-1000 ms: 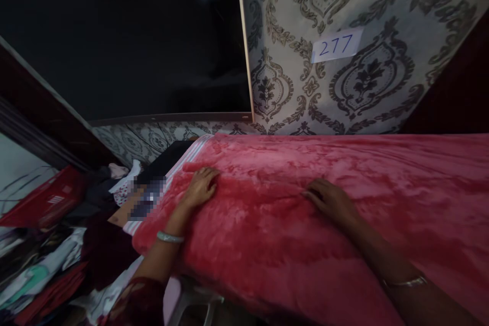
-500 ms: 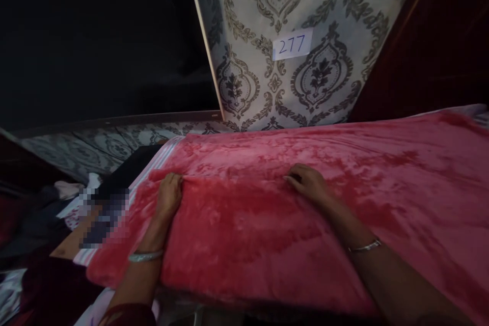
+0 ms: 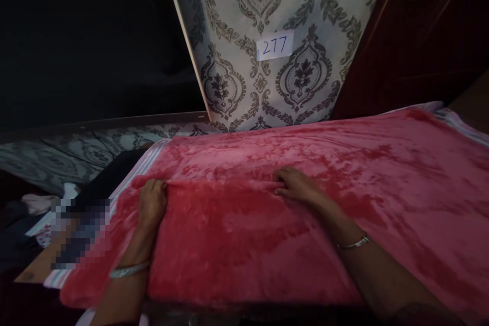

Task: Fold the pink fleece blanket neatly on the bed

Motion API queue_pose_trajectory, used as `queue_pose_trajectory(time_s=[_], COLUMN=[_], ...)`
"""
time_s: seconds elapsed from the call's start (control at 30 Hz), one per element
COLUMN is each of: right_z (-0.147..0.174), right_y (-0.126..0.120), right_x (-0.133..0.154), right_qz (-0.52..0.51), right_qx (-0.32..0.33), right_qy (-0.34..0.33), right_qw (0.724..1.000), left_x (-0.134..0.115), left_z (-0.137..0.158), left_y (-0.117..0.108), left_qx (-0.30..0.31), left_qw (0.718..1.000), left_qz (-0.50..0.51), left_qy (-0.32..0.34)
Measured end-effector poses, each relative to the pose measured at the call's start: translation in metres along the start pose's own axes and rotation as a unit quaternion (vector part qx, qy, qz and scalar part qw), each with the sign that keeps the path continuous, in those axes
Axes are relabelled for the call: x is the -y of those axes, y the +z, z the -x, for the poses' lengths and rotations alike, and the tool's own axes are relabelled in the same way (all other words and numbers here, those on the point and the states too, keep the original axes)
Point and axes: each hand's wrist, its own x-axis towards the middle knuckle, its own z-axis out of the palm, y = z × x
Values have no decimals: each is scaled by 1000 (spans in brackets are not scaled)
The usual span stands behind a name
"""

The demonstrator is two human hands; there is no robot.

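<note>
A plush red and pink blanket point(image 3: 237, 244) is spread over a raised surface, its near part doubled over with a fold edge running between my hands. At the left end of that edge my left hand point(image 3: 153, 201) is closed on the blanket, fingers curled into the pile. Farther right along the same edge, my right hand point(image 3: 296, 183) pinches the blanket between thumb and fingers. The fabric looks drawn fairly straight between them. A striped light cloth point(image 3: 147, 160) shows beneath the blanket along its left side.
Behind stands a patterned wall with a paper label point(image 3: 275, 45) reading 277. A large dark screen point(image 3: 84, 46) rises at back left, a dark red wooden panel point(image 3: 405, 35) at back right. Clothes point(image 3: 40, 204) lie heaped at far left, near a wooden board point(image 3: 42, 260).
The view has swung a little to the right, so everything sits farther left. My right hand's fingers have pressed closer onto the fold edge; my left hand keeps its grip.
</note>
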Motion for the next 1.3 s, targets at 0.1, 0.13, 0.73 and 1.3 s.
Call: queue_pose_trajectory(time_s=[0.1,0.13,0.73,1.3], right_z=[0,0,21,68], right_y=[1,2,2,-61], right_x=[4,4,4,7], right_qz=[3,1,-11,-4], right_qx=[-5,-14,-140,-257], right_qy=[17,23,40,-6], right_qw=[1000,1000,989,966], left_x=[2,3,-17,-47], left_z=[0,0,-5,10], left_y=[2,3,-34,-152], left_qx=[9,19,14,93], left_qw=[1000,1000,995,961], left_qz=[-9,-15,-94,-99], left_qy=[7,11,43,241])
